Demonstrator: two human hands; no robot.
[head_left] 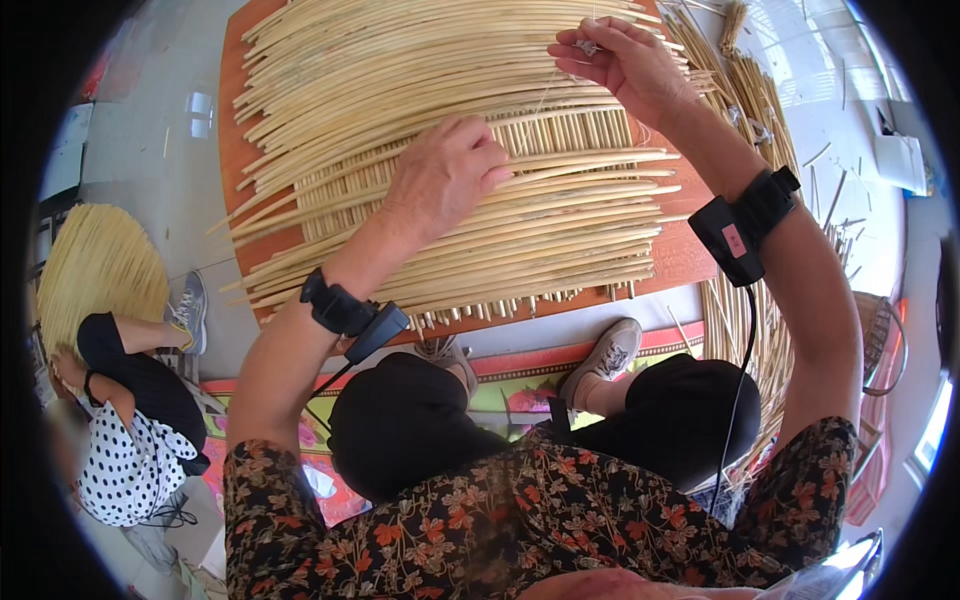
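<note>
Stalks (pixel 400 70) lie on the desk (pixel 690 245); left is a person (pixel 130 465), right more stalks (pixel 765 110), near a rug (pixel 530 400).

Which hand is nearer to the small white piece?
Right: the right hand holds the white piece; the left hand is lower left of it, at the pale stalks.

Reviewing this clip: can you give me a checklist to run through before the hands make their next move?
1. Left hand at the stalks: ok, fingers curled over them.
2. Left hand's grip: cannot tell, its fingertips are partly hidden.
3. Pale thread in the right hand: ok, bunched at the fingers.
4. Stalk ends lined up: not ok, they jut out unevenly at the left.
5. Wrist devices strapped on: ok, a black one on the left wrist and another on the right.
</note>
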